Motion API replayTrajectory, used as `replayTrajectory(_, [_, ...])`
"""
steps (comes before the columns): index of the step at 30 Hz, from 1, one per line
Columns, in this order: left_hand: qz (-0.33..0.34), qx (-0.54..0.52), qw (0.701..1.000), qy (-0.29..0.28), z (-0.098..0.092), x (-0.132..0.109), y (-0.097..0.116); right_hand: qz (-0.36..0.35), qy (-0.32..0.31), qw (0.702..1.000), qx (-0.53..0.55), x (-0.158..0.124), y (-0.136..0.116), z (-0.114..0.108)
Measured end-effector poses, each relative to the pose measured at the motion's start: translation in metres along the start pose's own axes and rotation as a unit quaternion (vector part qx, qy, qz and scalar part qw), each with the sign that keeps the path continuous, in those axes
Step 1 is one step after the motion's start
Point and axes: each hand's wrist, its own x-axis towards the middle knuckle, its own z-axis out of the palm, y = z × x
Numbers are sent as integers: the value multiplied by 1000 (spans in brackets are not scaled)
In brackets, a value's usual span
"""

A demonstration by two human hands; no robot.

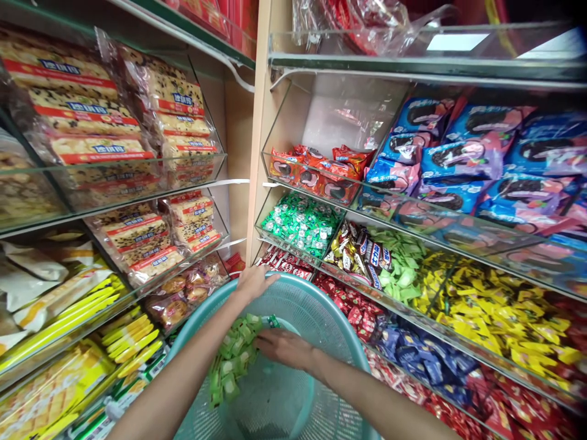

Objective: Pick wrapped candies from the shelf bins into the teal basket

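A teal plastic mesh basket (346, 324) stands between the shelves in front of me. My left hand (251, 285) is closed over its far rim, the thumb lying along the rim to the right. Inside, my right hand (284, 348) reaches left with its fingers bent together against a heap of light green wrapped candies (233, 351). What those fingers hold, if anything, is hidden. One darker green wrapped candy (274, 321) lies just beyond them. The right side of the basket floor is bare mesh and plastic.
Glass-fronted shelves close in on both sides. Green foil candies (300, 225), chocolate bars (362, 252), yellow candies (499, 315) and blue cookie packs (463, 159) fill the right. Packaged wafer bars (87, 110) stack up on the left. A wooden post (257, 134) stands at the corner.
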Motion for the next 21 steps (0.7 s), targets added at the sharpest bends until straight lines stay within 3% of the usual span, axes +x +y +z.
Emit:
replayTrajectory(5, [-4, -4, 1000, 23, -4, 3, -5, -16, 7, 998, -65, 14, 13, -46])
replayTrajectory(10, [-24, -6, 1000, 18, -5, 4, -11, -4, 58, 989, -138, 37, 38, -133])
replayTrajectory(12, [-27, -6, 999, 18, -4, 4, -14, 43, 80, 981, -170, 46, 55, -169])
replayTrajectory(15, [-27, -12, 999, 20, -3, 4, -18, 183, 89, 951, -233, 57, 86, -208])
replayTrajectory(18, [-27, -20, 999, 20, -4, 3, -19, 290, 59, 912, -285, 64, 112, -224])
replayTrajectory(21, [-25, -20, 999, 16, -7, 2, -18, 335, 25, 898, -285, 69, 126, -222])
